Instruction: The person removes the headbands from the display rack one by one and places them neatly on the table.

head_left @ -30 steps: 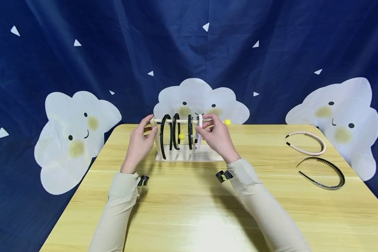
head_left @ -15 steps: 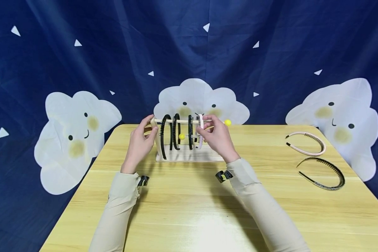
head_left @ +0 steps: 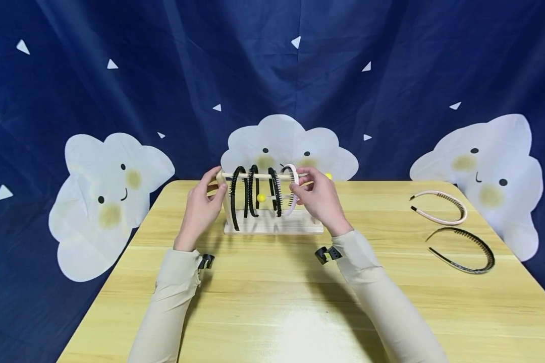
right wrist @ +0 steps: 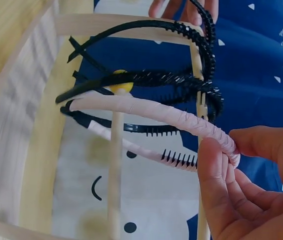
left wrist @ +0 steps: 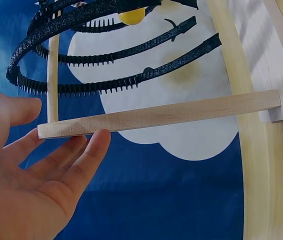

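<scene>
A wood-grain tabletop (head_left: 254, 312) carries a wooden headband rack (head_left: 295, 223) toward 12 o'clock, the left hand (head_left: 200, 210) resting spread fingers against its 9 o'clock end post (left wrist: 181, 110), the right hand (head_left: 321, 199) pinching a pink headband (right wrist: 146, 109) astride the upper rod (left wrist: 53, 60) toward 3 o'clock, probably best held square so its comb teeth (right wrist: 180, 159) don't snag.

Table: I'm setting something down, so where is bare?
Bare table lies between left sleeve and right sleeve, before the rack; also from right sleeve to loose pink headband. Crowded: the rack, its hung headbands between left hand and right hand.
</scene>
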A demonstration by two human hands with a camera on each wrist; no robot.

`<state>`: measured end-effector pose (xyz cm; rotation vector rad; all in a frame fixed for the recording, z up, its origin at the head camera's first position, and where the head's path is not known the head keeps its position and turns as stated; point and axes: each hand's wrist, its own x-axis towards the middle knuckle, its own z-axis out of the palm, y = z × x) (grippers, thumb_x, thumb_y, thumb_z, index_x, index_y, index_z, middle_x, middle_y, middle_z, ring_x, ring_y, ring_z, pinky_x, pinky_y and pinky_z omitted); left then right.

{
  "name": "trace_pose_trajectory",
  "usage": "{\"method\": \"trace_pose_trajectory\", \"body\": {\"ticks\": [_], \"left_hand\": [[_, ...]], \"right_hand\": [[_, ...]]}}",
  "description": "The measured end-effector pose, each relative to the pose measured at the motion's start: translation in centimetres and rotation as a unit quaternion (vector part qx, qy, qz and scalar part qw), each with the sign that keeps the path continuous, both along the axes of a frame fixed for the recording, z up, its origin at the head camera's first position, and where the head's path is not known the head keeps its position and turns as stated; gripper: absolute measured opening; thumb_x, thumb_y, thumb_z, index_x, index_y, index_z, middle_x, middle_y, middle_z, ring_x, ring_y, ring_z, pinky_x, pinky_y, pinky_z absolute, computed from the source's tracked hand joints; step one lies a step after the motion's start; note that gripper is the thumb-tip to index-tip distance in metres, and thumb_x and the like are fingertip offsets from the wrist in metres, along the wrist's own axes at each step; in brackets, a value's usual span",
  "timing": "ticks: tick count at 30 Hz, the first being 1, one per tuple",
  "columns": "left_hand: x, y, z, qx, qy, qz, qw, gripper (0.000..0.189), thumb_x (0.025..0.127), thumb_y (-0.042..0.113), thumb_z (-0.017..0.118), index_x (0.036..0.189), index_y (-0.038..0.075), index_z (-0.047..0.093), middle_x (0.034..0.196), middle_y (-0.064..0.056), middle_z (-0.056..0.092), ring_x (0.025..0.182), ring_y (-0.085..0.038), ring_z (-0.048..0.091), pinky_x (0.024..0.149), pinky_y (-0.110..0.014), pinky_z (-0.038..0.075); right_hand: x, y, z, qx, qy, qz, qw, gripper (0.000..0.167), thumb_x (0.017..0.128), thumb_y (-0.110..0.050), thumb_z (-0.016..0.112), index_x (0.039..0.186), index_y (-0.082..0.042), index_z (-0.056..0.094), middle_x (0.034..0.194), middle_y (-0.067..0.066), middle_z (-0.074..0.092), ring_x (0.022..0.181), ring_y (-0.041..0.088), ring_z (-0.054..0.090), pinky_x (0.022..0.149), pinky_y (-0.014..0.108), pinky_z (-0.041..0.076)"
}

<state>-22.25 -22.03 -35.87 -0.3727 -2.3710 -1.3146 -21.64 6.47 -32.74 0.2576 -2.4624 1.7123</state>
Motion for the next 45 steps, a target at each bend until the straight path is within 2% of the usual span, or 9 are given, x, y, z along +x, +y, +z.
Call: {"method": "trace_pose_trajectory", "body": {"ticks": [5,9,20,28,35,45], "left_hand": [[0.0,0.0,0.0,0.001,-0.001,-0.002,1.0,0.049,0.103,0.014,0.061,0.151,0.009,0.049,0.135,-0.018,0.063,0.118,-0.032,0.067,0.094,-0.043,0.061],[0.0,0.1,0.0,0.001,-0.001,-0.001,1.0,0.049,0.103,0.014,0.061,0.151,0.009,0.049,0.135,-0.018,0.063,0.118,-0.032,0.066,0.094,-0.044,0.061],[-0.1,0.0,-0.2,0.002,0.003,-0.001,1.0,0.049,0.103,0.015,0.061,0.151,0.01,0.049,0.134,-0.018,0.063,0.118,-0.033,0.066,0.093,-0.044,0.061],[-0.2,-0.1,-0.3,0.001,0.001,-0.002,1.0,0.049,0.103,0.015,0.061,0.15,0.01,0.05,0.136,-0.018,0.062,0.118,-0.033,0.066,0.094,-0.044,0.061],[-0.1,-0.1,-0.2,0.0,0.0,-0.002,1.0,0.049,0.104,0.015,0.06,0.151,0.01,0.048,0.138,-0.018,0.061,0.119,-0.033,0.066,0.094,-0.044,0.061],[0.0,0.0,-0.2,-0.003,-0.003,0.001,1.0,0.049,0.104,0.015,0.06,0.151,0.01,0.048,0.139,-0.02,0.059,0.119,-0.034,0.066,0.094,-0.046,0.06]], "right_hand": [[0.4,0.8,0.2,-0.008,0.011,-0.003,0.9999,0.041,0.096,-0.01,0.068,0.136,-0.001,0.059,0.107,0.016,0.067,0.084,0.025,0.07,0.07,0.038,0.066],[0.4,1.3,0.3,-0.012,0.017,-0.008,0.9998,0.042,0.096,-0.01,0.069,0.136,-0.002,0.059,0.107,0.016,0.067,0.083,0.023,0.069,0.071,0.04,0.066],[0.7,2.8,0.7,-0.01,0.025,-0.03,0.9992,0.041,0.096,-0.009,0.069,0.136,-0.003,0.06,0.106,0.015,0.064,0.083,0.021,0.067,0.067,0.029,0.064],[0.9,4.3,1.0,-0.02,0.031,-0.034,0.9987,0.041,0.097,-0.008,0.068,0.137,0.001,0.058,0.108,0.02,0.064,0.084,0.023,0.066,0.07,0.034,0.066],[1.4,5.4,1.1,-0.04,0.036,-0.034,0.998,0.042,0.098,-0.005,0.067,0.138,0.002,0.057,0.107,0.02,0.061,0.081,0.016,0.063,0.067,0.027,0.064],[1.8,7.1,0.7,-0.059,0.048,-0.043,0.9962,0.041,0.099,-0.003,0.063,0.139,0.003,0.055,0.107,0.017,0.061,0.081,0.008,0.062,0.07,0.027,0.065]]}}
